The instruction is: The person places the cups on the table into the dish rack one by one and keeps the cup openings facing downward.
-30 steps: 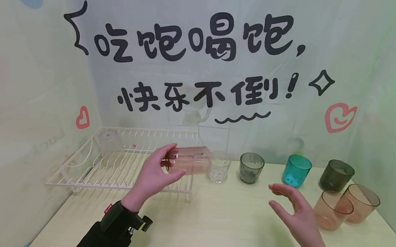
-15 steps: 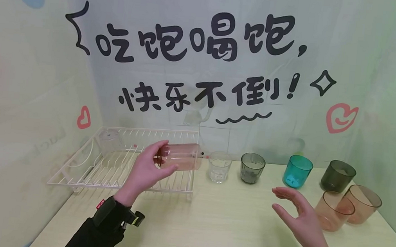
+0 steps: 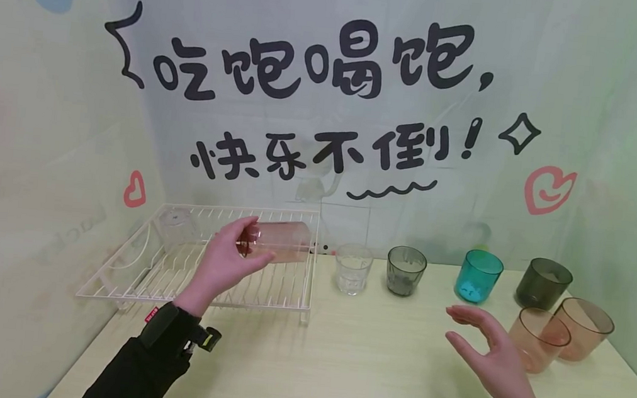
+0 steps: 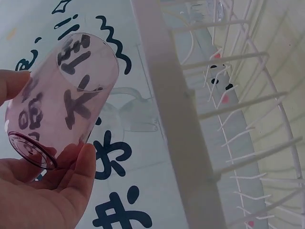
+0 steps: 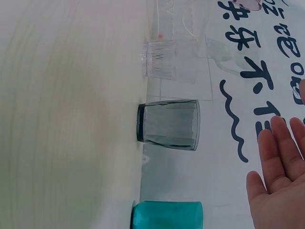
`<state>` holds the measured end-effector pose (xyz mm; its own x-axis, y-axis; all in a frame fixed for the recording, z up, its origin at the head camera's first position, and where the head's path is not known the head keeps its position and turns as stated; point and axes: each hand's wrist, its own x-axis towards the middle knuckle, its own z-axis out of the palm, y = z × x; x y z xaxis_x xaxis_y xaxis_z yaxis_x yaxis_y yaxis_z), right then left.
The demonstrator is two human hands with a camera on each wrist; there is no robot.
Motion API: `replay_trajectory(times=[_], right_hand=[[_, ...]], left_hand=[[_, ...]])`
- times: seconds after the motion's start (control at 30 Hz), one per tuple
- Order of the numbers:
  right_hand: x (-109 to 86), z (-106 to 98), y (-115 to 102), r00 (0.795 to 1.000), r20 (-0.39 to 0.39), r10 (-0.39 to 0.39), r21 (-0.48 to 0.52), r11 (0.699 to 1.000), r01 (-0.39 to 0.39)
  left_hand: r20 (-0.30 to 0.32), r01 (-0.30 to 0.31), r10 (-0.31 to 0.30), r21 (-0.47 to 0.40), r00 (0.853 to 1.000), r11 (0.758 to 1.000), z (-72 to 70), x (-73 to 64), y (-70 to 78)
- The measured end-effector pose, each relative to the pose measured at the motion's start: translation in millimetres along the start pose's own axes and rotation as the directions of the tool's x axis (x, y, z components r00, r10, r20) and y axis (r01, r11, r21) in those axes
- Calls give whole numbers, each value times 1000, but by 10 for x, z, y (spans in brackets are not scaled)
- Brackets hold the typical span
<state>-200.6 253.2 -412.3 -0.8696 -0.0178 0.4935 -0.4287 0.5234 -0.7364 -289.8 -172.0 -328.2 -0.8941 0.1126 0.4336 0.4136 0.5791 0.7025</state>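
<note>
**Pink cup being held sideways by the rack**

The pink cup (image 3: 283,241) is lying roughly level in the air, appearing over the far right part of the white rack (image 4: 174,114); no contact with the bars is showing. The person's left grip (image 3: 224,260) is curling round one end, spread to the cup's width, presumably keeping the other end free of fingers. The right grip (image 3: 495,357) is hanging above the surface (image 3: 366,367), thumb and fingers well apart, holding nothing.

A clear cup (image 3: 176,227) is occupying the rack's far left. Further right, a clear tumbler (image 3: 353,271), grey cup (image 3: 405,271), teal cup (image 3: 478,277) and olive cup (image 3: 543,285) are standing upright, probably spaced for easy lifting; two peach cups (image 3: 535,351) are standing nearer, at the right.

The backdrop (image 3: 290,7) is reading "吃饱喝饱,快乐不倒!", its strokes showing through the pink cup. A red sleeve tag (image 3: 151,315) is bearing lettering too small to read.
</note>
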Motion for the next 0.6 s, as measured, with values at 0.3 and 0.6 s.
replay_trajectory(times=[0.3,0.6], right_hand=[[-42,-42,52,996,10,83,-79,993,-82],[-95,-108,116,997,20,81,-170,983,-76]], left_hand=[[-4,0,0,70,1000,998,-107,108,-25],[13,4,-5,131,1000,991,-222,215,-63]])
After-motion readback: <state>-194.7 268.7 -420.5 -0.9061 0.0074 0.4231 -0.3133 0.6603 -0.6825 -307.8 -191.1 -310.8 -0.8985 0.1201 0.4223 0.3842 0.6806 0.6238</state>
